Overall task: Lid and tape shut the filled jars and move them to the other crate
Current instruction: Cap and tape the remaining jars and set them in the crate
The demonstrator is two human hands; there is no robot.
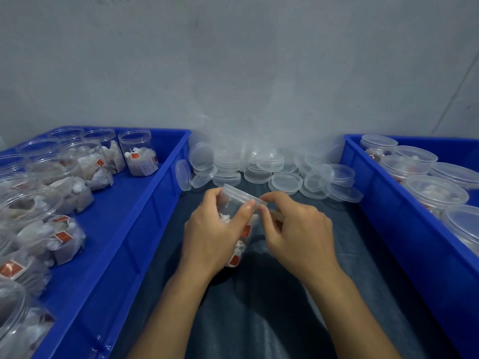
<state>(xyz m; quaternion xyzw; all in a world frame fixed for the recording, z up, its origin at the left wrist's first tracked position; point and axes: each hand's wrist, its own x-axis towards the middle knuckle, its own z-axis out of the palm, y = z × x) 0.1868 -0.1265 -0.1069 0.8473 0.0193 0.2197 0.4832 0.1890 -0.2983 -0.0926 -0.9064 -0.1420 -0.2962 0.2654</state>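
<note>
My left hand [215,231] grips a clear plastic jar [239,203] filled with white sachets bearing red tags, tilted away from me, with a clear lid on it. My right hand [295,226] has its fingers curled at the jar's lid edge, and its fingertips meet my left thumb there. A thin pale strip shows under the right fingers; whether it is tape I cannot tell. The left blue crate [145,203] holds several open filled jars [138,151]. The right blue crate [368,193] holds several lidded jars [435,193].
A heap of loose clear lids [269,169] lies against the grey wall between the two crates. Dark cloth [259,307] covers the surface under my hands. The crate walls stand close on both sides.
</note>
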